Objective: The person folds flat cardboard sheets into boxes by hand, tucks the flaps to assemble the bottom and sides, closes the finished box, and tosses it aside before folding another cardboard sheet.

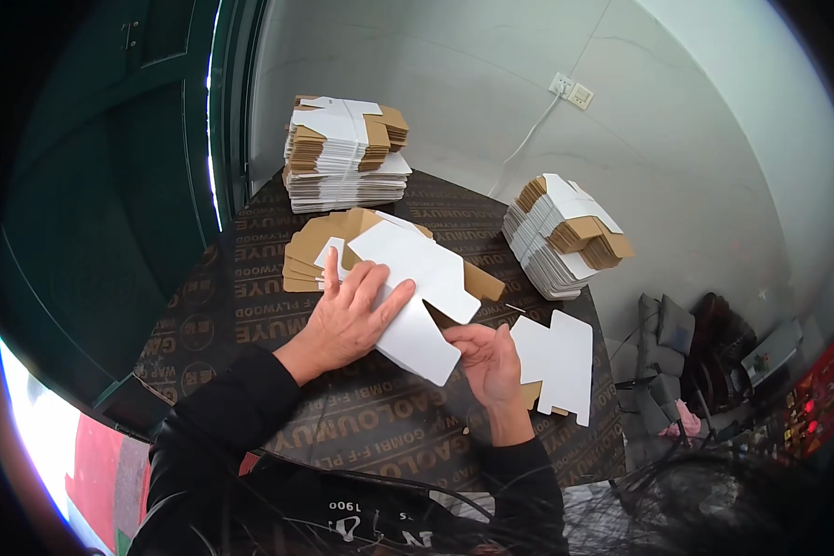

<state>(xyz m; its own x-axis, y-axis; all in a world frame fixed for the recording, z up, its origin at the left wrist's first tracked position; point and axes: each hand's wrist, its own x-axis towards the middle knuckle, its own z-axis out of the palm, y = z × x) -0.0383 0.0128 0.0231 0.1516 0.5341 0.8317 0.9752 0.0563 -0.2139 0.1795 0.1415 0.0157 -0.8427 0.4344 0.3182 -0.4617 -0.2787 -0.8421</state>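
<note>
A flat white cardboard blank (415,269) with brown inner faces lies in front of me, over a fanned pile of brown and white blanks (310,250). My left hand (347,315) rests on its left side, fingers spread, palm down. At its lower right edge, my right hand (486,361) pinches a flap between thumb and fingers; the fingertips are partly hidden under the board. Just right of that hand, another white blank (565,357) lies flat on the dark table (278,417).
A tall banded stack of blanks (347,157) stands at the back left, and another banded stack (561,236) leans at the back right. Behind the table is a wall (435,93) with sockets and a cable. Chairs (667,338) stand on the right.
</note>
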